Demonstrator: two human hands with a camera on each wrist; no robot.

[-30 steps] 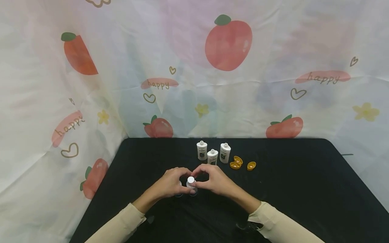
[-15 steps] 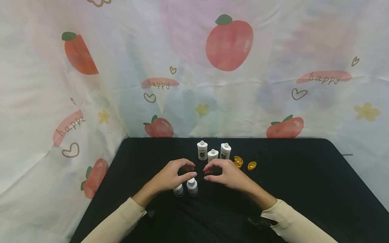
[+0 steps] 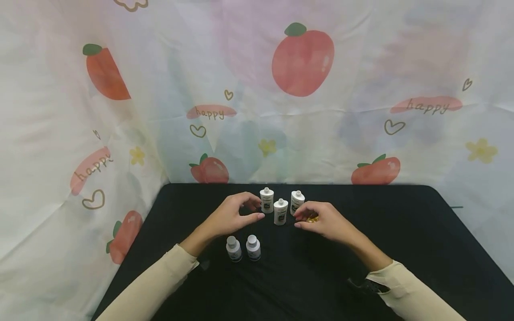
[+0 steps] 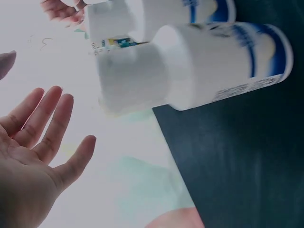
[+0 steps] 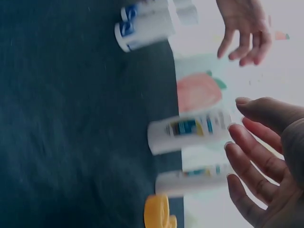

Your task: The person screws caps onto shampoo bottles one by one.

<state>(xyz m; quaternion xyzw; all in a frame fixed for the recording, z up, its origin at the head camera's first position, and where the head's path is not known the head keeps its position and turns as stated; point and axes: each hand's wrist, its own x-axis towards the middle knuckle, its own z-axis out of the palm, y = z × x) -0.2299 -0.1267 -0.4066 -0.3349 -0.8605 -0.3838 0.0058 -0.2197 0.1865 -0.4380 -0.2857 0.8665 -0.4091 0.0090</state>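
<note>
My left hand hovers beside the back-left white flat bottle, fingers loosely bent and nothing in them. In the left wrist view the same hand has its fingers spread apart. Opposite it, my right hand hangs near the back-right flat bottle, partly covering small gold boat-shaped pieces. Between the hands stands a third flat bottle. Closer to me, two round white capped bottles stand upright side by side. The right wrist view shows the right hand holding nothing.
A black cloth covers the table. Behind it and to the left hangs a pale printed curtain with fruit and hearts. A dark cord-like thing lies by the right sleeve.
Both hands have left the round capped bottle and moved forward, spreading apart toward the flat bottles. The two round bottles now show fully, while the gold pieces are mostly behind the right hand.
</note>
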